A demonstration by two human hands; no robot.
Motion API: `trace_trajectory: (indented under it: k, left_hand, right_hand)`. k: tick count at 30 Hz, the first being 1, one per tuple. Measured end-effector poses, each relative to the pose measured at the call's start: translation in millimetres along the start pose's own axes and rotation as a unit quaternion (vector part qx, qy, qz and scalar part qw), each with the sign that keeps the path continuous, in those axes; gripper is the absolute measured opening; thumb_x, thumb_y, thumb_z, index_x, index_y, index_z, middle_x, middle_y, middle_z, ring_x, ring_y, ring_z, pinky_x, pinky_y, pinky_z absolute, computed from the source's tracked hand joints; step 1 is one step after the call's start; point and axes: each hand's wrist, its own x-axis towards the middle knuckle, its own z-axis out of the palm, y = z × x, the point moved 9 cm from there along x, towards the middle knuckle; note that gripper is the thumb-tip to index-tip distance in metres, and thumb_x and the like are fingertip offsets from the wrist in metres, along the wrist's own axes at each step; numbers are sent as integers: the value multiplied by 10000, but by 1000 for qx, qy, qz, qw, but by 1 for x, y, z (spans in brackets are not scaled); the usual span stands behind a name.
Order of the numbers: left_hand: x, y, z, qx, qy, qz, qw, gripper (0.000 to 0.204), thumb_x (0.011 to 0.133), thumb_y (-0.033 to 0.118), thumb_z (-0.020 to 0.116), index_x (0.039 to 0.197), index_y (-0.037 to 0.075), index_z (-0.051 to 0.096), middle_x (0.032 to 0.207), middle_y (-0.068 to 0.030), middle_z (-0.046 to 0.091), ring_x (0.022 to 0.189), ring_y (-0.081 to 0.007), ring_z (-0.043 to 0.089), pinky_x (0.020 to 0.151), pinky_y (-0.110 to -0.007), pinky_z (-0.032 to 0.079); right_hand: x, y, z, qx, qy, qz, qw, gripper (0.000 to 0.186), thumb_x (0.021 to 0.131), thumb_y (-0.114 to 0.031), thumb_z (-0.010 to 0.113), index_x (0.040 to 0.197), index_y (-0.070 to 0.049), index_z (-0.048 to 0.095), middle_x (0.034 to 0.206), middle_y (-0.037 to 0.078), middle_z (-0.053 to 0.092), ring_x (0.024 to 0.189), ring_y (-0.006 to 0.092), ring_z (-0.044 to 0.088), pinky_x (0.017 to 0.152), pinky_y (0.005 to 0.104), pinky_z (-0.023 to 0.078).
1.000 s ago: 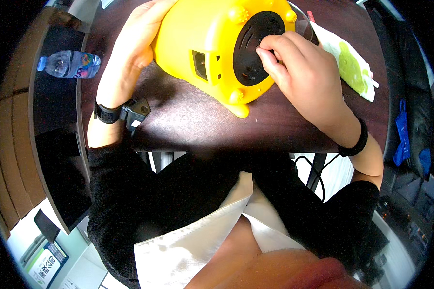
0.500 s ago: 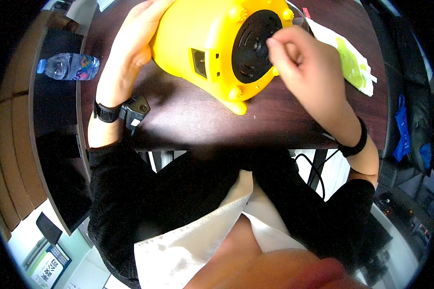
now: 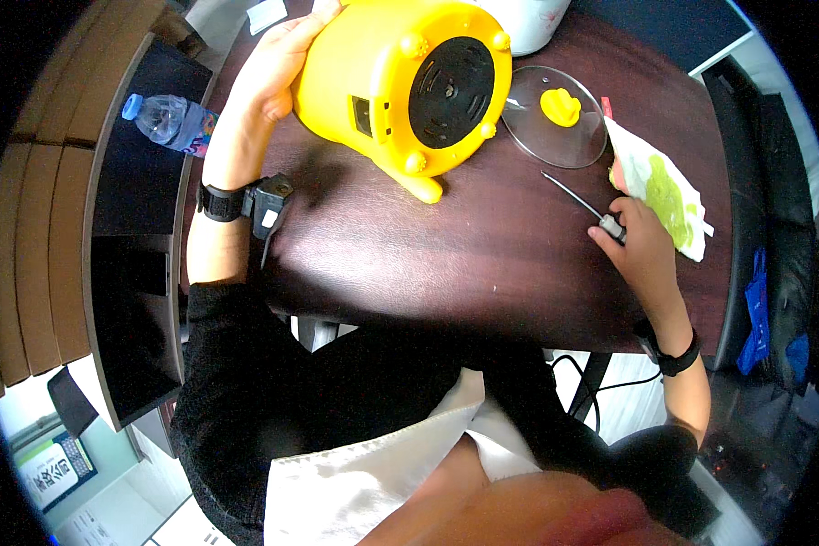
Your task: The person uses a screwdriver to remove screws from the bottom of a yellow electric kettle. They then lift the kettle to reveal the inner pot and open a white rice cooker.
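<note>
A yellow electric pot lies tipped on its side, its round black base plate and small knobbed feet turned to the right. A dark rectangular socket opening shows in its wall. My left hand is closed on the pot's far left side, with some fingers hidden behind it. To the right, my right hand has its fingers closed around the grey handle of a screwdriver, low over the table. The shaft points up and left, toward the pot.
A glass lid with a yellow knob lies right of the pot. Beside it is a white and green packet. A white container stands behind the pot. At the left is a water bottle on the dark table's side.
My right hand has left the pot's black base, moved right and down, and taken hold of the screwdriver. The view has shifted; my left hand still holds the pot.
</note>
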Motion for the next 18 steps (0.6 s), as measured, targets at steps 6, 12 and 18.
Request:
trace_trajectory:
  k: [6,12,18]
  left_hand:
    - [-5,6,8,-3,-3,11,1000,375,947,222,580,1225,-29,565,1110,-126,661,912,-178,663,771,-269,551]
    - [-11,-21,-20,101,31,-22,994,380,977,327,519,1158,3,600,993,-67,690,837,-107,668,781,-252,533]
    - [-22,-26,11,1,21,-40,999,365,970,309,529,1171,11,591,1046,-94,679,872,-144,674,783,-285,554]
  right_hand:
    - [-2,6,13,-27,-55,1,998,229,844,-209,667,952,-44,551,868,141,590,828,355,590,727,406,482]
    - [2,10,9,460,-63,184,867,146,977,-180,470,1031,-47,496,818,80,565,795,208,622,679,333,483]
    - [71,-64,1,717,-52,89,690,242,1017,-289,414,1014,-54,468,812,30,485,649,116,502,615,269,430]
